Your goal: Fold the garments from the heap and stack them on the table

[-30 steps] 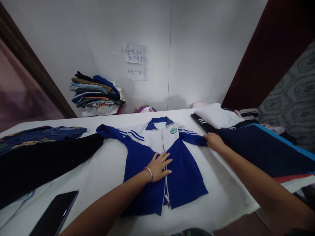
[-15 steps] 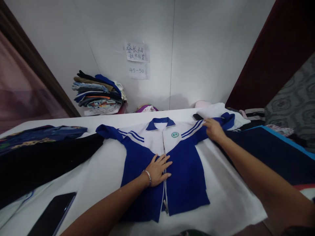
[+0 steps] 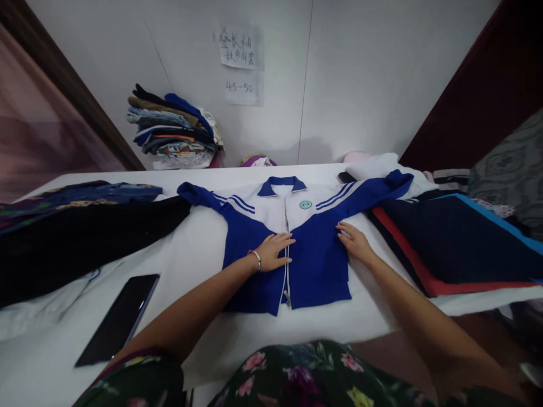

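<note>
A blue and white zip-front jacket [image 3: 320, 260] lies front up with its sleeves spread to both sides. It has a blue collar, striped shoulders and a round green chest badge. My left hand [image 3: 272, 252], with a bracelet at the wrist, rests flat on the front beside the zip, fingers apart. At the jacket's right side edge, below the sleeve, is my right hand [image 3: 355, 242]; its fingers are stretched toward the cloth and touch the edge, and I see nothing gripped in them.
On the white table [image 3: 203, 350] a dark phone [image 3: 119, 319] lies at the left, near black trousers [image 3: 85, 243]. Dark and red folded clothes [image 3: 449, 243] lie to the right. A clothes stack [image 3: 178, 127] stands at the back left. Handwritten papers [image 3: 241, 51] hang on the wall.
My right hand has left the right sleeve and come down to the jacket's side edge. That sleeve now lies stretched out. My left hand stays on the front; the view has tilted downward.
</note>
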Motion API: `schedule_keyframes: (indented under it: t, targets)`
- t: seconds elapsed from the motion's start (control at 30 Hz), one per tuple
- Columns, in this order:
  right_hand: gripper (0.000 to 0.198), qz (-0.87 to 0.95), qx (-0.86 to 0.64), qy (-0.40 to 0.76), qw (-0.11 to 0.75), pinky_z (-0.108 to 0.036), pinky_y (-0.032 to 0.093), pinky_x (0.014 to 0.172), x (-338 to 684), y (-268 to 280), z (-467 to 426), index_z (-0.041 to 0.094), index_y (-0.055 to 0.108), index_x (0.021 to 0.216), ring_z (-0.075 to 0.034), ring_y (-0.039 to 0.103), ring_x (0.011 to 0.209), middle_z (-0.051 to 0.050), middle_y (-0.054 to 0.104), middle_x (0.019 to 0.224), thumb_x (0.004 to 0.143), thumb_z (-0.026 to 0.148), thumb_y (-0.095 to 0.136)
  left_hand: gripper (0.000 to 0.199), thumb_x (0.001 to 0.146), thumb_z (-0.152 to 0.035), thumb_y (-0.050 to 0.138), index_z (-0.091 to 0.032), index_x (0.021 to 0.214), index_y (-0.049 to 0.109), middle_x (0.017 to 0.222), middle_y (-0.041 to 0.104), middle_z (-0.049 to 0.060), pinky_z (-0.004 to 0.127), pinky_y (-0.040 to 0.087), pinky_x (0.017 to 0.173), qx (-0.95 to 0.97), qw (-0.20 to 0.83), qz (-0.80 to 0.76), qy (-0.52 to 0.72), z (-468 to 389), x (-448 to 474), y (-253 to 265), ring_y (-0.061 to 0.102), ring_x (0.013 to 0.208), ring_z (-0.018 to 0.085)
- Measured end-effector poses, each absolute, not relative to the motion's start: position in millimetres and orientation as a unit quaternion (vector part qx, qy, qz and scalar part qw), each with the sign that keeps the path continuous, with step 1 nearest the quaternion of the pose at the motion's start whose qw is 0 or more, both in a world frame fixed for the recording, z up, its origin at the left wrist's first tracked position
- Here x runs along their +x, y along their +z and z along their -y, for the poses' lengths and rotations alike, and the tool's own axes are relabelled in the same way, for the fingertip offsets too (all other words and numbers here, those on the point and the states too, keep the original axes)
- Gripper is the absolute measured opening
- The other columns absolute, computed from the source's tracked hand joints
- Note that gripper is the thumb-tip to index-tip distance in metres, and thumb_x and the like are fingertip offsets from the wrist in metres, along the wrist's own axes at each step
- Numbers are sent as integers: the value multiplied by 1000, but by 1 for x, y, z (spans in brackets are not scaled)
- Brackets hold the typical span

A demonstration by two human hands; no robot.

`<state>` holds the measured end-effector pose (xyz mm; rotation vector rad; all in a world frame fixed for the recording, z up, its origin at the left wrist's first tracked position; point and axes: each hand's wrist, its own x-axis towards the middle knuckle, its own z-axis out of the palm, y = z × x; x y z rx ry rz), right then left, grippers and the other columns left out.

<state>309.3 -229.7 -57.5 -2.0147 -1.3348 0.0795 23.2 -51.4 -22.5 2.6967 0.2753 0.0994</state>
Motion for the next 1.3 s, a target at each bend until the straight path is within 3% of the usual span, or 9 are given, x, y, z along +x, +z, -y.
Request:
schedule_keyframes:
  t: [0.17, 0.27, 0.37, 0.47, 0.63, 0.8, 1.0, 1.17, 1.3]
  targets:
    - [28, 582, -718, 68, 375, -50, 44, 104, 234, -58, 293, 23, 69, 109, -25, 54, 123, -9, 63, 126, 90, 32, 49, 34, 87, -34, 57, -20, 118, 61, 119, 67, 9, 40, 46, 97, 943, 248, -179, 128, 82, -32, -9, 61, 111, 22]
    - [26, 606, -716, 27, 346, -59, 35, 107, 204, -53, 319, 24, 69, 107, -28, 51, 126, -9, 64, 125, 91, 33, 51, 30, 86, -40, 59, -21, 109, 64, 107, 70, 8, 41, 49, 87, 944, 213, -194, 160, 115, -74, -12, 63, 99, 22]
    - [31, 663, -688, 14, 295, -62, 29, 110, 184, -45, 325, 25, 64, 118, -28, 50, 128, -9, 62, 129, 90, 36, 55, 36, 82, -40, 64, -21, 113, 63, 115, 67, 10, 46, 46, 91, 953, 155, -187, 183, 141, -102, -22, 60, 107, 26]
    - [40, 744, -629, 40, 222, -57, 36, 108, 169, -40, 316, 25, 57, 129, -28, 48, 130, -10, 55, 138, 90, 36, 56, 35, 81, -32, 65, -22, 115, 63, 123, 63, 9, 50, 40, 99, 954, 104, -204, 191, 151, -113, -30, 55, 115, 27]
    - [34, 774, -608, 18, 175, -52, 47, 99, 157, -40, 296, 18, 64, 121, -31, 53, 124, -16, 56, 134, 92, 30, 51, 16, 89, -22, 52, -21, 90, 68, 112, 67, 7, 43, 43, 95, 949, 93, -234, 189, 148, -108, -30, 57, 110, 22]
    - [34, 783, -595, -8, 180, -52, 48, 96, 157, -44, 294, 18, 65, 119, -32, 54, 122, -17, 56, 134, 91, 32, 54, 37, 77, -39, 70, -23, 110, 65, 132, 57, 10, 52, 33, 106, 963, 126, -207, 118, 150, -102, -23, 50, 122, 28]
    - [25, 769, -591, -1, 244, -46, 51, 93, 155, -48, 290, 20, 66, 91, -26, 60, 113, -13, 64, 123, 94, 22, 42, 17, 84, -19, 56, -23, 94, 68, 127, 61, 7, 50, 25, 112, 969, 116, -181, 125, 151, -97, -25, 50, 123, 24]
    - [24, 695, -622, 99, 348, -36, 53, 86, 153, -30, 287, 22, 57, 83, -20, 64, 104, -10, 68, 113, 96, 25, 38, 13, 80, -14, 53, -21, 84, 63, 110, 69, 5, 41, 43, 98, 929, 206, -212, 225, 144, -87, -12, 61, 105, 19]
    - [22, 710, -613, 120, 325, -41, 47, 97, 149, -17, 288, 21, 60, 106, -23, 58, 116, -12, 63, 125, 91, 35, 52, 11, 84, -19, 50, -20, 89, 60, 95, 70, 3, 31, 50, 80, 867, 253, -298, 310, 134, -73, 9, 65, 88, 17]
